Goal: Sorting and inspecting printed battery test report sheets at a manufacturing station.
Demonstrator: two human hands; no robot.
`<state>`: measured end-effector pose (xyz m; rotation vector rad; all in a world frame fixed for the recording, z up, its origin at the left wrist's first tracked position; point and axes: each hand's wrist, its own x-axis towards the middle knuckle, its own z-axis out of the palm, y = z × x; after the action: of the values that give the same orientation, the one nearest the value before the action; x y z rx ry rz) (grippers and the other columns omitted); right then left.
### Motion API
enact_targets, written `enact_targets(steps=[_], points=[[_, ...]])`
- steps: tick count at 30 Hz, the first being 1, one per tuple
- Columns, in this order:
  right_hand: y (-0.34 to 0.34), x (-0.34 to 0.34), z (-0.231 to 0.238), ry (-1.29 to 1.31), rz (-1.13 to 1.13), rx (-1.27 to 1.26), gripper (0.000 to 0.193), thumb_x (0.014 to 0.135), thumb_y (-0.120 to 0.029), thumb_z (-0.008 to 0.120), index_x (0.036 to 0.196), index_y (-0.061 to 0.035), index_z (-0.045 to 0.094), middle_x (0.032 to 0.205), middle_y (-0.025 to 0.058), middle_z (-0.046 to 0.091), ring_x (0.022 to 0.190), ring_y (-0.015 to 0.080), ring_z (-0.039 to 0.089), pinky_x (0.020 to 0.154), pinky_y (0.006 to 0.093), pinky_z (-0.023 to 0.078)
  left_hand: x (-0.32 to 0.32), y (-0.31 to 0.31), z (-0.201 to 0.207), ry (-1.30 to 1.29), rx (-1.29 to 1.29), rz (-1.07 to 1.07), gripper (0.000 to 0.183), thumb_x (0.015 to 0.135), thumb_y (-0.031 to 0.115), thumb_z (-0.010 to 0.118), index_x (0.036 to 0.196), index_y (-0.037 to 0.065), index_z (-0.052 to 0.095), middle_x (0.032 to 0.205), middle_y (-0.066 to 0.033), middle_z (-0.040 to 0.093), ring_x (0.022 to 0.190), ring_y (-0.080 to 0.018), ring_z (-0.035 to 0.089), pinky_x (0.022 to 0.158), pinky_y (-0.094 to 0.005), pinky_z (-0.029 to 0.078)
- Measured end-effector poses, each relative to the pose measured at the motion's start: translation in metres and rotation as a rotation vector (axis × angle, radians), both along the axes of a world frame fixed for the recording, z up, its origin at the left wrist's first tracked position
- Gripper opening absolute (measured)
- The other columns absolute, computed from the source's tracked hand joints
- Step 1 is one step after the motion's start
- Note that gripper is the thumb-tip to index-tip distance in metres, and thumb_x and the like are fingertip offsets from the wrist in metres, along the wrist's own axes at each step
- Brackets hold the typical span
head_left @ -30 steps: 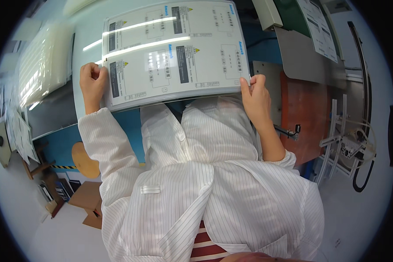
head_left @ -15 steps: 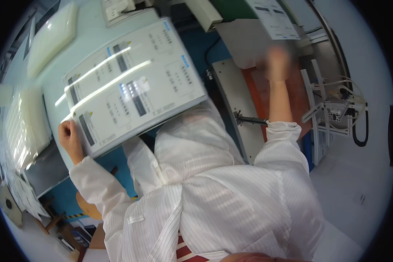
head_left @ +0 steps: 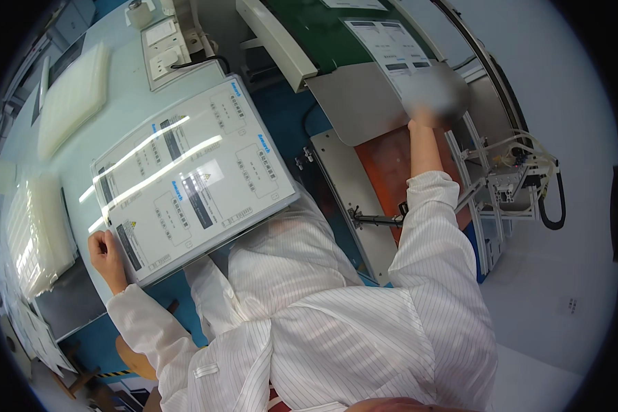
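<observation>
My left hand [head_left: 106,258] is closed, its fingers curled in, at the left near corner of a stack of white printed panels [head_left: 191,175]. What its fingers hold, if anything, is hidden. The top panel is glossy, with dark bars, small blue marks and line drawings. Reaching forward on the right, my right hand [head_left: 424,115] meets the near end of a similar printed sheet [head_left: 386,45]. That sheet lies partly on a green conveyor belt [head_left: 305,34] and extends over a grey plate [head_left: 353,93]. A blur covers the right hand's fingers, so their grip cannot be made out.
Translucent wrapped stacks [head_left: 38,233] lie on the table's left side, with another pale stack [head_left: 75,99] farther back. A white switch box [head_left: 163,51] stands behind the panels. Right of the orange surface [head_left: 384,172] is a metal frame with tubes [head_left: 511,182].
My head view has shifted, so more of the conveyor shows. My right hand has moved forward onto the near end of the printed sheet. My left hand stays by the panel stack's corner.
</observation>
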<state>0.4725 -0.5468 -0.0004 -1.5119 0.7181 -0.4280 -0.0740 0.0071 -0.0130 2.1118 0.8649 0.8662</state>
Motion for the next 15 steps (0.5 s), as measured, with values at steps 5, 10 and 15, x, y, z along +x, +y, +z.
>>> enact_targets(steps=[5,10,15], points=[[0.013,0.003,0.009,0.057,-0.022,-0.111,0.039,0.081,-0.009,0.059,0.113,0.0134,0.058,0.119,0.0314,0.056,0.104,0.0357,0.063,0.087,0.0369,0.058,0.007,-0.009,0.009,-0.014,0.033,0.009,0.019,0.091,0.008,0.061,0.078,0.003,0.047,0.075,0.0014,0.041,0.067,-0.0085,0.036,0.061,-0.0219,0.034],[0.041,-0.008,0.020,0.083,-0.045,-0.038,0.039,0.080,-0.004,0.063,0.115,0.0113,0.058,0.122,0.0281,0.056,0.104,0.0332,0.064,0.086,0.0352,0.058,0.000,-0.013,0.010,0.011,0.039,0.063,0.019,0.090,0.007,0.061,0.079,0.002,0.047,0.075,0.0005,0.042,0.067,-0.0090,0.037,0.062,-0.0221,0.034],[0.012,0.011,0.015,0.106,-0.138,0.156,0.048,0.068,0.002,0.078,0.112,0.0096,0.061,0.122,0.0197,0.060,0.102,0.0299,0.064,0.083,0.0379,0.055,0.004,-0.010,0.011,0.017,0.032,0.033,0.016,0.091,0.013,0.060,0.082,0.004,0.050,0.076,-0.0005,0.045,0.071,-0.0089,0.040,0.065,-0.0227,0.036]])
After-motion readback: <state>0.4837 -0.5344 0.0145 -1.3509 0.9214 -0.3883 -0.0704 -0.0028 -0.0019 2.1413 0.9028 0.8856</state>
